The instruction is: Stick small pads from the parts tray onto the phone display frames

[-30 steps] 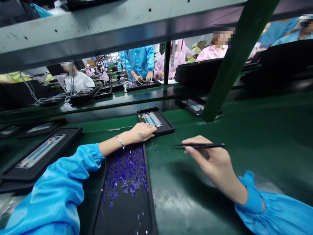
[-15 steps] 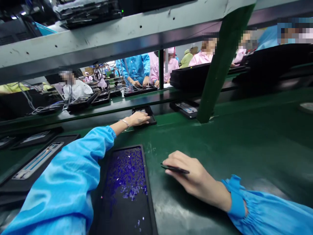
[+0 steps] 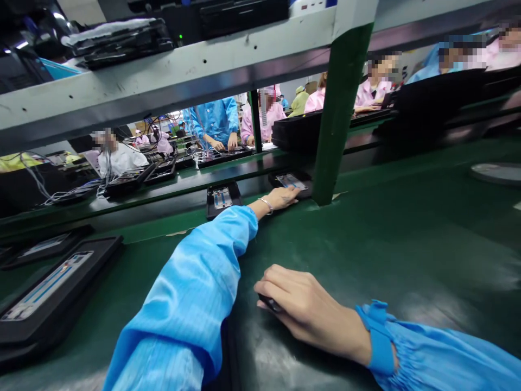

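Observation:
My left hand (image 3: pixel 283 199) reaches far forward, its fingers stretched over the near edge of a small black tray (image 3: pixel 306 191) beside the green post. A phone frame (image 3: pixel 291 181) with blue strips lies in that tray. My right hand (image 3: pixel 303 304) is closed around black tweezers (image 3: pixel 269 302), low over the green bench; their tips are hidden. My left sleeve covers nearly all of the long black tray (image 3: pixel 231 364) that holds tiny blue-violet pieces. Left of my forearm another small tray (image 3: pixel 235 191) carries a similar phone frame (image 3: pixel 222 198).
Several black trays (image 3: pixel 108 247) with phone frames stand at the left. A green post (image 3: pixel 340 119) rises from the bench, under a grey shelf beam (image 3: pixel 228 60). Stacked black trays (image 3: pixel 295 133) stand behind it. Co-workers (image 3: pixel 215 122) sit or stand beyond. A round disc (image 3: pixel 499 172) lies far right.
My left hand pushed the first small tray away, released it and moved right to the second tray by the post. My right hand came left and lower with the tweezers. The view shifted right.

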